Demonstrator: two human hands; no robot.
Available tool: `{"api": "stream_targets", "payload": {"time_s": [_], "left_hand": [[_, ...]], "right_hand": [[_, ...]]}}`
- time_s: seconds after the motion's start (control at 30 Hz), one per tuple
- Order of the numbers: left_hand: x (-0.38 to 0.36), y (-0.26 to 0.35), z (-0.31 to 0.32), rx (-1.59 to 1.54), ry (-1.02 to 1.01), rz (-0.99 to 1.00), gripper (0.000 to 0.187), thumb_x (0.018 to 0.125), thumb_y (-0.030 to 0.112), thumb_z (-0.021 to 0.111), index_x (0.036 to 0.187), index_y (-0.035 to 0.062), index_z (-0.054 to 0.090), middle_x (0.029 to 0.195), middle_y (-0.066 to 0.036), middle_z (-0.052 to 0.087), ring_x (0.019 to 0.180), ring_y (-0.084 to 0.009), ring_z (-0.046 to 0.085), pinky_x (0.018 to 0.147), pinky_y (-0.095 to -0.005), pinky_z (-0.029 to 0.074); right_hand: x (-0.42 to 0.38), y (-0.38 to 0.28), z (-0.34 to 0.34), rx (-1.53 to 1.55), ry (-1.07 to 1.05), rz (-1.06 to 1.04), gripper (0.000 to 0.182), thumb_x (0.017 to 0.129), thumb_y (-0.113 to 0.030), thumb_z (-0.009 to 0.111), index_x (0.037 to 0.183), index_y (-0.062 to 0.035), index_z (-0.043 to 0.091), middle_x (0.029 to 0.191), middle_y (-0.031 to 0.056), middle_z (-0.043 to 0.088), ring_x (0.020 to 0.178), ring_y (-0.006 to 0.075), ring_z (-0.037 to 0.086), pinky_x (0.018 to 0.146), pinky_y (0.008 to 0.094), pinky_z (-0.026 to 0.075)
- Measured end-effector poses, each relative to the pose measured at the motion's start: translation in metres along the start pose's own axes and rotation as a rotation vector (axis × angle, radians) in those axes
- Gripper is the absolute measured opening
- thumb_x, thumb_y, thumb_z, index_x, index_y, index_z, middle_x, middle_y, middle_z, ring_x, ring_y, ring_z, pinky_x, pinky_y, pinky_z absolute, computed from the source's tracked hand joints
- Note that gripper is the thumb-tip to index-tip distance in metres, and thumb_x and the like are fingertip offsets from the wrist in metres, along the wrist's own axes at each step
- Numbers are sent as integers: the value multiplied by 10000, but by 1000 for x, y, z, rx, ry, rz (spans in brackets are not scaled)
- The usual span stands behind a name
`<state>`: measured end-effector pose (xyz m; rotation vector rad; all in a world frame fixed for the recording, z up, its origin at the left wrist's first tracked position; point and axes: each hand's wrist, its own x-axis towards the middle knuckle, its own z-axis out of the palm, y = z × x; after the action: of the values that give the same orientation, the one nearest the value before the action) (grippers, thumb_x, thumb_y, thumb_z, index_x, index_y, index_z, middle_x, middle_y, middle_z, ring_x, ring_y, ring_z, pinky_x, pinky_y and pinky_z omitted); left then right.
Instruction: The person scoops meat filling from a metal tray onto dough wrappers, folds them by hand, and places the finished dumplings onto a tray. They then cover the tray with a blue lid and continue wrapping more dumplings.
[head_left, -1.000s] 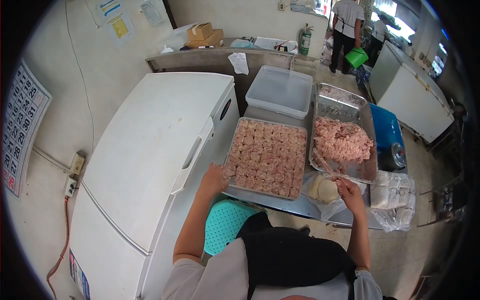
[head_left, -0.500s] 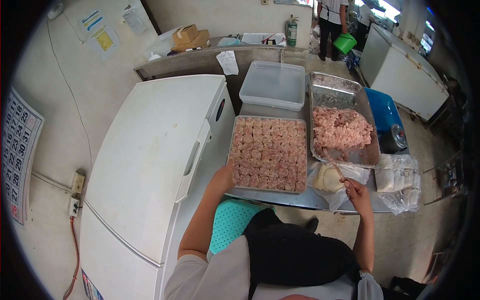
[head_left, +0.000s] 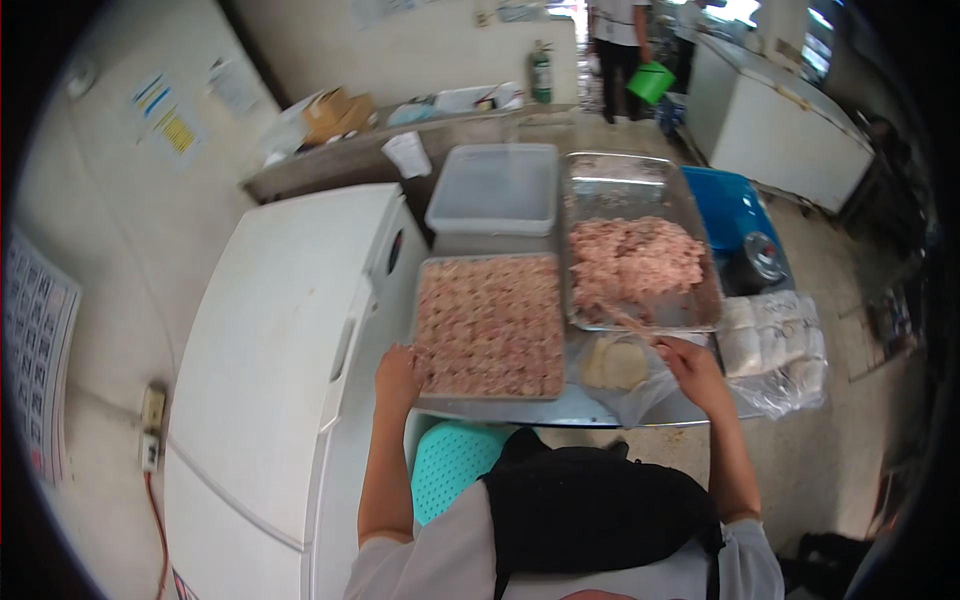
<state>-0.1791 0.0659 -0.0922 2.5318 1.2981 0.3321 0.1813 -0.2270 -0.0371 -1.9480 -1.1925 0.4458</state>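
Note:
My left hand [head_left: 400,374] is closed at the left edge of a shallow tray [head_left: 417,340], its fingers partly hidden there. Rows of small open-topped meat dumplings [head_left: 490,325] fill the tray. In my right hand [head_left: 692,370] is a thin, flat spatula-like stick [head_left: 630,320], smeared with meat. The stick's far end lies over the near edge of a deep metal pan [head_left: 712,290], which holds a mound of pink minced meat [head_left: 635,258]. Just left of the right hand, pale round wrappers [head_left: 615,364] lie in an open plastic bag [head_left: 645,398].
A clear lidded plastic box [head_left: 495,190] stands behind the tray. Blue container [head_left: 725,205], dark metal-topped pot [head_left: 757,262] and bagged white packs [head_left: 770,335] are at the right. A white freezer [head_left: 270,340] flanks the left; a turquoise stool [head_left: 455,465] sits below. A person holds a green bucket [head_left: 650,83].
The camera view has turned, so the table appears further left. My left hand has shifted slightly along the tray's left edge. The right hand still holds the stick near the pan.

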Motion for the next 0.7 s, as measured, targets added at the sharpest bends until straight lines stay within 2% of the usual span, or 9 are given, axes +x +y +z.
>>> {"api": "stream_targets", "payload": {"time_s": [0.03,0.07,0.13,0.2,0.33,0.4,0.53,0.6,0.7], "left_hand": [[6,20,1,-174,-9,-33,335,826,196,638,1146,96,642,1044,-156,629,977,-331,614,844,-407,500],[13,37,17,-178,-22,13,335,826,196,638,1146,96,642,1044,-156,629,977,-331,614,844,-407,500],[26,78,55,-977,-356,-50,611,834,230,665,1375,40,453,1305,-156,542,1198,-275,529,986,-356,424],[27,154,65,-1022,-483,35,773,844,266,683,1462,12,295,1462,-134,392,1343,-230,368,1078,-338,316],[37,253,51,-1125,-580,375,744,838,254,694,1446,27,332,1476,-134,368,1373,-244,320,1105,-351,277],[37,262,56,-763,-345,489,709,829,231,700,1427,38,371,1447,-134,409,1350,-252,357,1097,-355,291],[31,261,70,-845,-178,193,608,834,180,681,1377,49,440,1321,-171,518,1209,-263,494,1008,-351,388],[22,269,63,-802,-123,-46,587,821,221,686,1334,24,479,1296,-165,536,1208,-287,497,1017,-391,375],[10,252,82,-600,51,-44,541,811,195,689,1296,31,513,1243,-173,567,1097,-296,558,931,-390,435]], "right_hand": [[3,-7,-5,-116,20,-97,241,928,-170,568,1118,-45,647,944,157,677,895,292,667,793,362,512],[5,-13,-8,-119,9,-170,254,917,-157,564,1139,-56,634,1024,161,658,915,327,654,793,391,515],[10,-14,-6,-126,-36,-330,282,906,-142,550,1174,-78,611,1090,160,632,911,359,643,771,424,523],[24,10,-1,-135,-40,-408,292,907,-138,540,1188,-89,600,1076,154,624,887,357,646,749,428,527],[48,48,-45,-575,-119,-276,309,873,-128,524,1171,-74,585,912,140,581,790,325,649,676,415,537],[56,86,-61,-666,-138,-285,312,840,-112,528,1142,-61,590,927,149,588,803,319,654,674,414,540],[88,136,-124,-631,11,-411,270,834,-117,552,1088,-59,621,932,153,612,873,331,640,711,417,536],[113,172,-182,-425,216,-280,257,847,-132,592,1094,-84,645,1002,163,621,921,342,619,777,427,515],[152,279,-247,-285,478,73,308,857,-140,599,1161,-100,634,1139,211,585,1018,383,589,883,442,488]]}}
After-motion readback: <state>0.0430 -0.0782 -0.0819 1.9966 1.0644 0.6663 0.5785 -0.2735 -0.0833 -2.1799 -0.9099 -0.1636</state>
